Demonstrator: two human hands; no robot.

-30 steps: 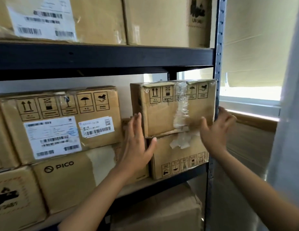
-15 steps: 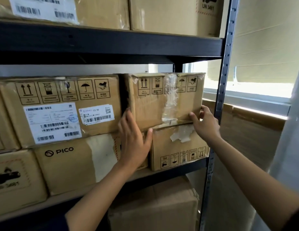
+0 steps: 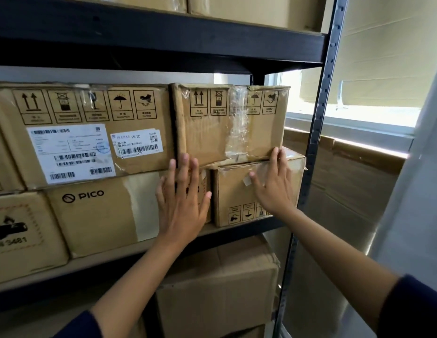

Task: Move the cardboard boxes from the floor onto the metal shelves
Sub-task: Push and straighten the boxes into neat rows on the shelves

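Taped box [image 3: 212, 132] sat on the mid shelf [image 3: 237, 231], top right of the stack, upright w/ arrows pointing up. It rested on a smaller box [image 3: 232, 191] below, whose front stuck out a bit past it. Its left side butted against the labelled box [image 3: 85, 132], no gap I could see. Clear tape ran down its front, wrinkled and peeling near the bottom edge.

My left hand [image 3: 182, 203] was flat and spread, fingers [image 3: 185, 164] straight, tips reaching the taped box's lower left corner; palm lay over the seam btwn the PICO box [image 3: 103, 215] and the smaller box. Holding nothing. Couldn't tell if the palm actually pressed the cardboard.

My right hand [image 3: 273, 189] was also flat, fingers straight and close together, tips at the taped box's lower right edge, palm over the smaller box's front. Nothing gripped there either.

PICO box sat under the labelled box, w/ a pale bare patch on its right part. Further left, a box w/ a flame mark and "3481", partly cut off. More boxes on the upper shelf [image 3: 164, 37] and one big box [image 3: 217, 289] on the level below. Post [image 3: 320, 113] ran just right of the stack; window [image 3: 359, 111] w/ blind beyond it.
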